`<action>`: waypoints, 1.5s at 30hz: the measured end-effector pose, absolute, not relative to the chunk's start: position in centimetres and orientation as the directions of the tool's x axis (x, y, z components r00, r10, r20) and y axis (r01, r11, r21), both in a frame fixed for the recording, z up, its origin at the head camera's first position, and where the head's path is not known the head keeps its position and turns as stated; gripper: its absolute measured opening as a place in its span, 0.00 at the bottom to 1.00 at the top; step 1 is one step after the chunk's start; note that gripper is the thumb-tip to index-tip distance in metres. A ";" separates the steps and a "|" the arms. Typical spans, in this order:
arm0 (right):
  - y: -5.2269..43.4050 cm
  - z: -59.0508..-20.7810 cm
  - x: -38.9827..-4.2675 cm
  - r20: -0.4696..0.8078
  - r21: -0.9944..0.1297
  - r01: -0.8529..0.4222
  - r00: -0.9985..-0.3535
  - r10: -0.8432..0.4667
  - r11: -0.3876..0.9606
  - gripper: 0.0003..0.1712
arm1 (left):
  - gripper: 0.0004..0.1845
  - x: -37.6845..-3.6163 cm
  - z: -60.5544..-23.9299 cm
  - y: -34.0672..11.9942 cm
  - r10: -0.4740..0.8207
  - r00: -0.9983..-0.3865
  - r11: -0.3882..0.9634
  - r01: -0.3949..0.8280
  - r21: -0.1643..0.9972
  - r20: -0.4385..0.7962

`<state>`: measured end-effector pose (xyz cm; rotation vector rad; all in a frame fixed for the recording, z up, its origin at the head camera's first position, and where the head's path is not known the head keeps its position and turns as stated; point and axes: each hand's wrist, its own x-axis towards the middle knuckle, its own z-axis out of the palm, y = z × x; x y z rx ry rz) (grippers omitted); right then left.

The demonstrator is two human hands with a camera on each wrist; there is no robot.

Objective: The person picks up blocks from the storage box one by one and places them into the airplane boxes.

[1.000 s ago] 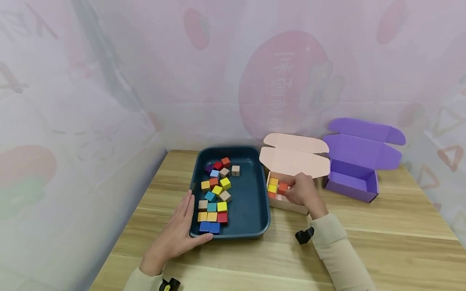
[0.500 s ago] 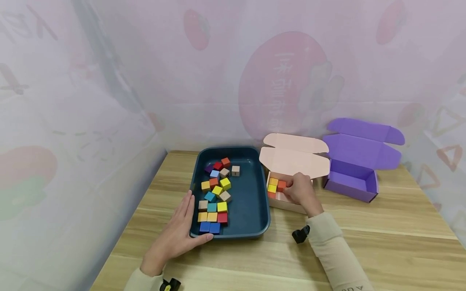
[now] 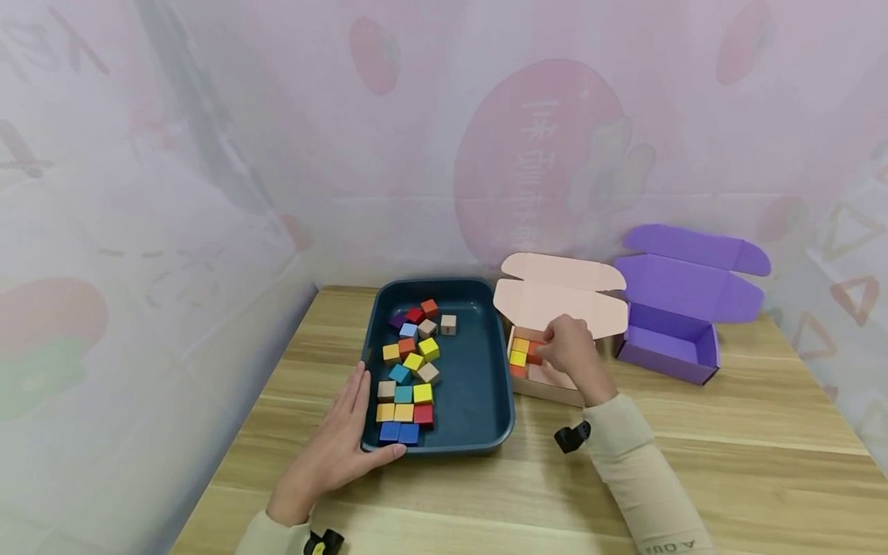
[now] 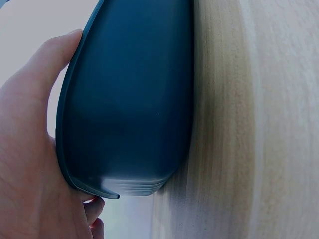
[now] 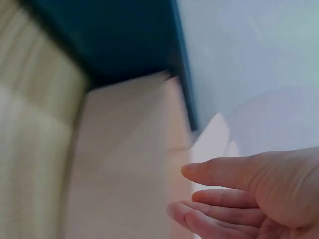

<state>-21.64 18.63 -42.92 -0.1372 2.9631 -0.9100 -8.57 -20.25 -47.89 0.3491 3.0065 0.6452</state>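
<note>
Right hand: thumb and fingers (image 5: 224,200) of the right hand (image 3: 574,356) apart, nothing visible between them; contact with the cube cannot be told.
Red-orange wooden cube (image 3: 533,353): at 9 o'clock from those fingertips, partly hidden by them; no long axis; the right hand is nearer.
Pale pink cardboard box (image 3: 544,391): contains that cube, long axis roughly 9 to 3 o'clock; the raised lid bounds 12 o'clock, and the hand screens part of the interior.
Neighbouring cubes: orange-yellow cube (image 3: 521,345), yellow cube (image 3: 518,358) and orange cube (image 3: 517,371), along the box's 9 o'clock end.
Dark teal rectangular tray (image 3: 472,401): at 9 o'clock from the box, bearing mixed-colour cubes (image 3: 429,349).
Left hand (image 3: 333,443): at the tray's 8 o'clock corner, fingers extended, touching its rim.
Open purple cardboard box (image 3: 662,364): at 3 o'clock.
Wood-grain surface (image 3: 486,501): beneath all.
</note>
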 end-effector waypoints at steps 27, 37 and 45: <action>6.4 -40.1 -25.7 -0.113 -0.566 -0.410 -0.821 -0.560 0.715 0.19 | 0.71 -8.8 -47.8 -20.7 0.224 -0.974 0.893 0.198 0.405 -0.017; 3.4 -43.7 -26.5 -0.171 -0.577 -0.337 -0.840 -0.514 0.744 0.19 | 0.71 -8.8 -48.0 -21.0 0.225 -0.974 0.898 0.203 0.390 -0.013; 2.4 -45.1 -26.9 -0.175 -0.573 -0.318 -0.853 -0.492 0.756 0.18 | 0.70 -8.9 -48.1 -21.0 0.230 -0.973 0.904 0.216 0.370 0.006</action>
